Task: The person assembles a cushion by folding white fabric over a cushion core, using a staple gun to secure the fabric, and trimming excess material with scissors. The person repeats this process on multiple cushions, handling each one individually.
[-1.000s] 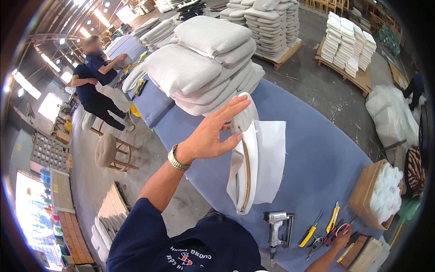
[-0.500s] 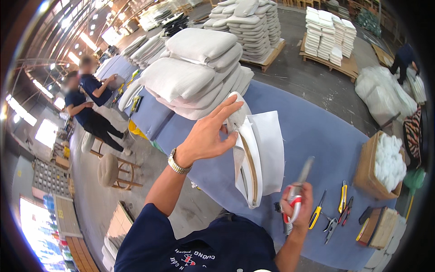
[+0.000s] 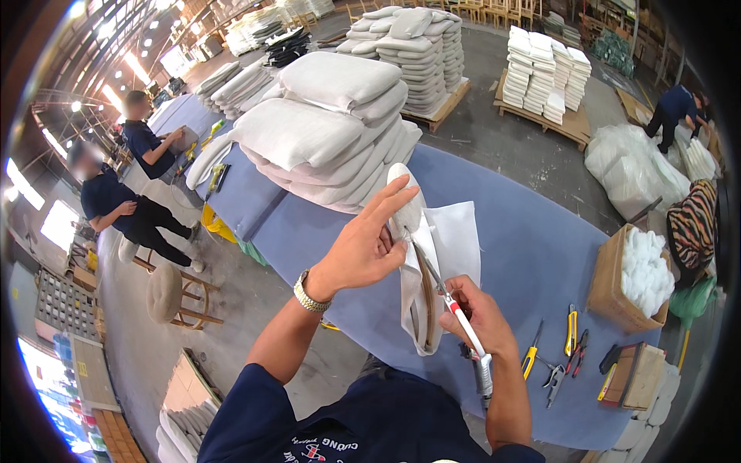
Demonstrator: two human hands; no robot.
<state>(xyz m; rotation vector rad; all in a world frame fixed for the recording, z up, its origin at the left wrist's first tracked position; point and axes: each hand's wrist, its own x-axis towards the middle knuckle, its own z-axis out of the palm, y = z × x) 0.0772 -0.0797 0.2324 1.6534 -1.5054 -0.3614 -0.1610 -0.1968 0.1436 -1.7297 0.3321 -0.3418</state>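
Observation:
A light grey padded cushion (image 3: 407,202) stands on edge on the blue-covered table (image 3: 532,231), a brown board edge showing along its open side. A loose white fabric flap (image 3: 455,235) hangs from it. My left hand (image 3: 369,245), wearing a metal watch, grips the cushion's upper part with thumb and fingers. In my right hand (image 3: 480,312) are scissors (image 3: 461,318) with red and white handles. Their blades point up and left into the cushion's open edge, near my left thumb; the fabric partly hides the tips. A grey tool (image 3: 485,378) lies below my right hand, partly covered.
Beyond my left hand rises a stack of grey cushions (image 3: 316,131). To the right lie a screwdriver (image 3: 532,351), a yellow cutter (image 3: 571,330), pliers (image 3: 579,353) and a box of white stuffing (image 3: 610,285). Two people (image 3: 108,189) stand at left; another person (image 3: 675,108) bends at far right.
My right hand has moved up and left, bringing the scissors from beside the cushion to its open edge. My left hand keeps its grip. The view has shifted slightly.

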